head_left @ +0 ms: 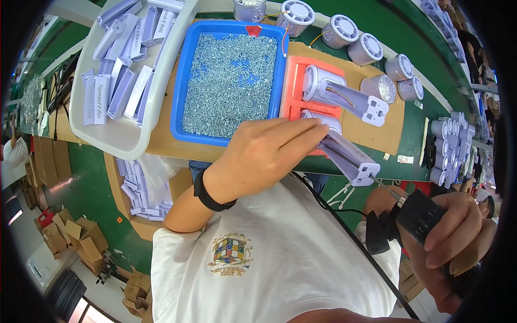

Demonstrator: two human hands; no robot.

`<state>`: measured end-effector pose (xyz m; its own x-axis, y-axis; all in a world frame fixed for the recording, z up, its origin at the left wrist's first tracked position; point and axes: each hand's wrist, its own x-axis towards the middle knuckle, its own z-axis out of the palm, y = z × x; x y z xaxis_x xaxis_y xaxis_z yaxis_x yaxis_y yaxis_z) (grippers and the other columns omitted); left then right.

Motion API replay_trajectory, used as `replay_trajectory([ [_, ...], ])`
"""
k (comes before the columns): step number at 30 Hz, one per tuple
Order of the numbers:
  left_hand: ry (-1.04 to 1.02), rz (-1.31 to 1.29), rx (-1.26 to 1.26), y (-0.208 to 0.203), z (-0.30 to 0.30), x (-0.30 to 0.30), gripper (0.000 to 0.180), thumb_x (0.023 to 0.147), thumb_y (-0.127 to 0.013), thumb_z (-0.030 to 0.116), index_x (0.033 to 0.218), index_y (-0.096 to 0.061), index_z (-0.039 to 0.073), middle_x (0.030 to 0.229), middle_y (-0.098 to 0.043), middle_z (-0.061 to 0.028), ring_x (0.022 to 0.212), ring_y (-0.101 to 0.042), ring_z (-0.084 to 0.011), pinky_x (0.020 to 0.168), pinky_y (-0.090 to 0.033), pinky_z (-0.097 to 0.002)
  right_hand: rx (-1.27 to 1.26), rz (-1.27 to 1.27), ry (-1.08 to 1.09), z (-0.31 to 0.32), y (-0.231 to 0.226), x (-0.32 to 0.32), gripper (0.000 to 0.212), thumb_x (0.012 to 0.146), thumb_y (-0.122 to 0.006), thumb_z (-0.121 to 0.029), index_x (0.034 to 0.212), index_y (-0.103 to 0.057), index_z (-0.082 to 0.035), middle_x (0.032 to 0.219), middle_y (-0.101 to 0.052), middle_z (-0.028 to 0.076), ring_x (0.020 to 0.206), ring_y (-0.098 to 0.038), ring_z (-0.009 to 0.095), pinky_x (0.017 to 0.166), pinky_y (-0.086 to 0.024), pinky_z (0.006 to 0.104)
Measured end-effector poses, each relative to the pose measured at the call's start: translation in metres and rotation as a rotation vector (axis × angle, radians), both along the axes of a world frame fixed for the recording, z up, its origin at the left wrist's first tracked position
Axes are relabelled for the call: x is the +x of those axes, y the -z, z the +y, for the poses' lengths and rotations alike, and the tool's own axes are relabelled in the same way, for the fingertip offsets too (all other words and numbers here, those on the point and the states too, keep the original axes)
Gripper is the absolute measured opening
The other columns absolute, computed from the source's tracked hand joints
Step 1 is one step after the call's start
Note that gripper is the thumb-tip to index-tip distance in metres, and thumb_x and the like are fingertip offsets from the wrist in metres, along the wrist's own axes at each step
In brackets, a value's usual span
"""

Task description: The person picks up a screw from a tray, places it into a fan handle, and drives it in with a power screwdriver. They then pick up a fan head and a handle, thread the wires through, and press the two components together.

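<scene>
My left hand (264,153), with a black band at the wrist, reaches across to the nearer lilac fan part. Its fingers close on this part where the round motor housing meets the long handle (351,161). In my right hand (458,234) is a black electric screwdriver (419,216). Its long thin bit enters the handle's end and runs along inside toward the housing. The screw at the bit's tip is hidden. Both housings rest in a red foam holder (293,75). Beside the nearer part lies a second fan part (355,102) with its handle attached.
A blue tray (176,107) of small silver screws sits left of the foam. Farther left, a white tub (141,141) holds lilac handle covers. Several round fan housings (365,49) line the back on cardboard (390,126). A black cable (355,237) hangs before my shirt.
</scene>
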<state>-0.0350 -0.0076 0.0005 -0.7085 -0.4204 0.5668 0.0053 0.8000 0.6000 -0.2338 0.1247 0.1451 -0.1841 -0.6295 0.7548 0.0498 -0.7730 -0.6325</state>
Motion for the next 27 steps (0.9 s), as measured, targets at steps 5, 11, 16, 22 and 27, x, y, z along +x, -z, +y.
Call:
replay_trajectory([
  [5,-0.015,0.03,0.001,0.005,0.001,0.002,0.031,0.073,-0.08,0.002,0.103,-0.074,0.002,0.107,-0.073,-0.0088,0.073,-0.07,-0.0216,0.061,-0.058,-0.0307,0.071,-0.001,0.052,0.004,-0.004,0.002,0.034,0.082,-0.077,-0.053,0.088,-0.065,-0.021,0.085,-0.057,0.001,0.058,-0.062,0.011,0.054,-0.049,0.0203],
  [11,0.002,-0.005,0.01,0.001,0.0,0.001,0.026,0.073,-0.08,0.002,0.098,-0.074,0.004,0.105,-0.072,-0.0072,0.074,-0.07,-0.0208,0.061,-0.058,-0.0297,0.047,-0.012,0.027,0.003,-0.008,-0.005,0.034,0.081,-0.076,-0.052,0.085,-0.064,-0.02,0.082,-0.057,0.0,0.057,-0.062,0.011,0.054,-0.049,0.0201],
  [16,0.011,0.031,0.043,0.003,-0.004,0.0,0.021,0.073,-0.08,0.003,0.093,-0.075,0.005,0.102,-0.072,-0.0061,0.076,-0.069,-0.0203,0.061,-0.057,-0.0298,0.016,-0.027,0.004,0.003,-0.009,-0.018,0.034,0.08,-0.076,-0.051,0.083,-0.063,-0.019,0.079,-0.057,-0.001,0.056,-0.061,0.01,0.053,-0.049,0.0199],
  [22,0.044,0.025,0.076,0.005,-0.007,0.0,0.021,0.073,-0.08,0.003,0.094,-0.074,0.004,0.102,-0.071,-0.0059,0.078,-0.07,-0.0212,0.063,-0.057,-0.0312,0.01,-0.053,0.033,0.002,-0.009,-0.014,0.031,0.08,-0.074,-0.047,0.078,-0.061,-0.019,0.076,-0.056,-0.002,0.055,-0.061,0.01,0.053,-0.05,0.0196],
  [27,0.026,0.075,0.117,0.009,-0.005,-0.002,0.022,0.074,-0.079,0.003,0.095,-0.074,0.004,0.102,-0.071,-0.0059,0.079,-0.07,-0.0216,0.064,-0.057,-0.0312,0.002,-0.075,0.045,0.005,-0.009,-0.014,0.03,0.079,-0.073,-0.046,0.077,-0.06,-0.019,0.075,-0.056,-0.002,0.055,-0.06,0.009,0.053,-0.05,0.0194],
])
